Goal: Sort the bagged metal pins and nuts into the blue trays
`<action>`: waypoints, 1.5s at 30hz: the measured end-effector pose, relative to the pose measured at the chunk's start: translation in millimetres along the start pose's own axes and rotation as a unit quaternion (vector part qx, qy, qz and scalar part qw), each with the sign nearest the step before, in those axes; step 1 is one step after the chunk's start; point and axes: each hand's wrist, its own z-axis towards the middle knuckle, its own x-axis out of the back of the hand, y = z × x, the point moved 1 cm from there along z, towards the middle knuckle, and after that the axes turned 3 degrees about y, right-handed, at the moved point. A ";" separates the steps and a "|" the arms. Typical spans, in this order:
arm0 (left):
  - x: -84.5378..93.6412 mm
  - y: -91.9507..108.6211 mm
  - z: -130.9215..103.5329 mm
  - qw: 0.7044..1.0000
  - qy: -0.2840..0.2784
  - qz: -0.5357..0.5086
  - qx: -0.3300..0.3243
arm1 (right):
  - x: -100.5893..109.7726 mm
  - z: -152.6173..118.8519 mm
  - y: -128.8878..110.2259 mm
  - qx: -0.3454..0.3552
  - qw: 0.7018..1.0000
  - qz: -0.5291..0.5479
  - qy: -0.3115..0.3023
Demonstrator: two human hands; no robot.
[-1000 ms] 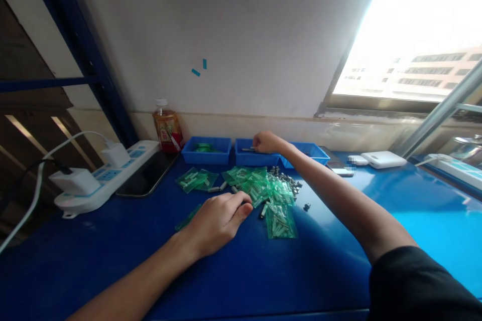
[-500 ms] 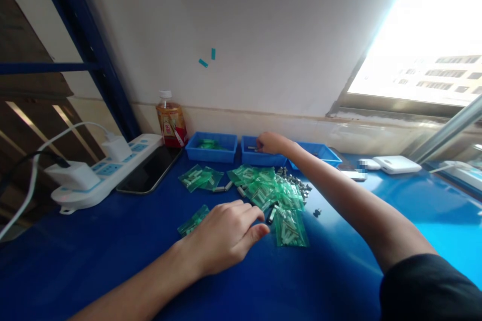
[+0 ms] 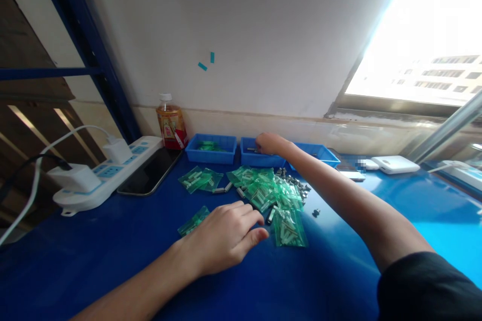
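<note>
My right hand [image 3: 268, 143] reaches into the middle blue bin [image 3: 263, 160], its fingertips down among small metal pieces [image 3: 251, 150]; what they grip, if anything, is hidden. My left hand [image 3: 229, 233] rests over the blue table, thumb held apart from loosely bent fingers, with nothing seen in it. Partly behind that hand lies a green bag [image 3: 194, 221]. Just beyond it is a pile of green zip bags [image 3: 258, 188] holding small metal parts. One filled bag [image 3: 289, 228] lies to the right of my left thumb, near a loose metal piece [image 3: 271, 214].
Left of the middle bin stands a blue bin [image 3: 211, 156] with green bags inside; right of it, another blue bin [image 3: 320, 154]. Dark metal fittings [image 3: 297, 180] are scattered beside the pile. A phone [image 3: 150, 173], a power strip [image 3: 113, 173] and a drink bottle [image 3: 171, 123] occupy the left side.
The view has shifted very slightly. My right hand stays in the middle bin with only a tiny movement, and my left hand keeps its place.
</note>
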 end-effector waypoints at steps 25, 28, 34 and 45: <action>10.6 -53.1 -0.6 0.961 0.124 0.179 0.172 | -17.2 -185.2 -57.9 0.051 0.917 0.285 0.276; 15.3 -55.5 -4.9 0.955 0.068 0.187 0.219 | -14.6 -183.9 -58.5 0.072 0.918 0.268 0.283; 12.7 -55.1 -4.4 0.950 0.053 0.174 0.252 | -17.8 -183.6 -63.4 0.080 0.918 0.272 0.277; 2.8 -31.7 2.7 0.966 0.136 -0.177 0.131 | -21.7 -177.6 -98.6 0.109 0.901 0.249 0.337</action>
